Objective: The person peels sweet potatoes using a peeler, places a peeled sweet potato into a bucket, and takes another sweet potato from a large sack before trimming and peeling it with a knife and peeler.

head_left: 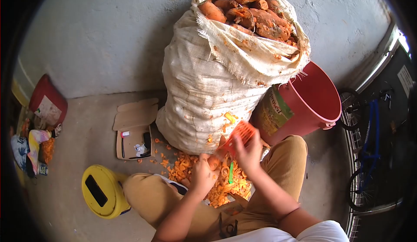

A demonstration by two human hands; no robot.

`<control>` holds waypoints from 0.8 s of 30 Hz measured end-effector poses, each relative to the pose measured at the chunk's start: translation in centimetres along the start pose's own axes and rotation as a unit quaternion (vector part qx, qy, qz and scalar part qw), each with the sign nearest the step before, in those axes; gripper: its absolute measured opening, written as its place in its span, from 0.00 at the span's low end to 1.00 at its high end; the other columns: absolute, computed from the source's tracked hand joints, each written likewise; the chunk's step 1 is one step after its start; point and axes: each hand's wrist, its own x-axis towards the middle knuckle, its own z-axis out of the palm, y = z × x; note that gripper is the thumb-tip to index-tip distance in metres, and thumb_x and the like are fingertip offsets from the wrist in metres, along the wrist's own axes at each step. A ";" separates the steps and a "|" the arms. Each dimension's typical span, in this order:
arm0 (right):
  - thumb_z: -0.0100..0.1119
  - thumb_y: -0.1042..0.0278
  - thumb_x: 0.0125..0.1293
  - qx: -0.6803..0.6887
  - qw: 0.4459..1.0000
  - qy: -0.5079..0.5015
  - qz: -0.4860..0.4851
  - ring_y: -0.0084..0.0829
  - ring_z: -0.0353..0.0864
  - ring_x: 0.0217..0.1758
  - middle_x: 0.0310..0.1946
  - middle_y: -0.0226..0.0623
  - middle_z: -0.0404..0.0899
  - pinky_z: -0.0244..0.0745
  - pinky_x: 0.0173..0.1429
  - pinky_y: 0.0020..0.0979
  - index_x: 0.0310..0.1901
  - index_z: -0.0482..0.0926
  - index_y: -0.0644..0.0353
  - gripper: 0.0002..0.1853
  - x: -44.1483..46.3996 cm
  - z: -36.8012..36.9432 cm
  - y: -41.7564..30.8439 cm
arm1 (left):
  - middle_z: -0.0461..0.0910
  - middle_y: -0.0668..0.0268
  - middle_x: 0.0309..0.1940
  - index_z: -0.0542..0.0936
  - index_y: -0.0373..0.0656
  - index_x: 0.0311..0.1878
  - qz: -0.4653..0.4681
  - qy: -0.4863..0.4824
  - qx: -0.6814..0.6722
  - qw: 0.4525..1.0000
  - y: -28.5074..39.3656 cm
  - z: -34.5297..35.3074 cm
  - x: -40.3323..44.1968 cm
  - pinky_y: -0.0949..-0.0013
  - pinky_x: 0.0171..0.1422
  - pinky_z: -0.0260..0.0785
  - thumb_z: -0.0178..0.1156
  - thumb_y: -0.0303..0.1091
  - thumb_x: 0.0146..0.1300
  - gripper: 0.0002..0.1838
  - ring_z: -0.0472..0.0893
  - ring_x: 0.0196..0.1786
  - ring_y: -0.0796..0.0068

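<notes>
My left hand is closed around a carrot, whose far end blurs toward the other hand. In my right hand is a red slotted plastic tool, gripped close to the carrot; its exact kind is unclear. Below both hands lies a heap of orange peelings. A green-handled tool rests on the heap, its far end unclear. Directly ahead stands a big white woven sack, with carrots piled in its mouth.
A red bucket stands right of the sack. On the left are an open cardboard box and a yellow bucket with a phone on its lid. A blue bicycle is at the right, litter at far left.
</notes>
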 end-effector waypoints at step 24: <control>0.53 0.74 0.57 -0.081 0.990 0.085 0.073 0.25 0.77 0.26 0.26 0.40 0.76 0.72 0.29 0.25 0.39 0.65 0.67 0.11 3.7 -1.8 3.2 | 0.73 0.52 0.25 0.64 0.37 0.38 0.008 -0.012 0.107 0.994 1.6 -0.9 -1.1 0.59 0.34 0.66 0.58 0.22 0.42 0.18 0.74 0.31 0.50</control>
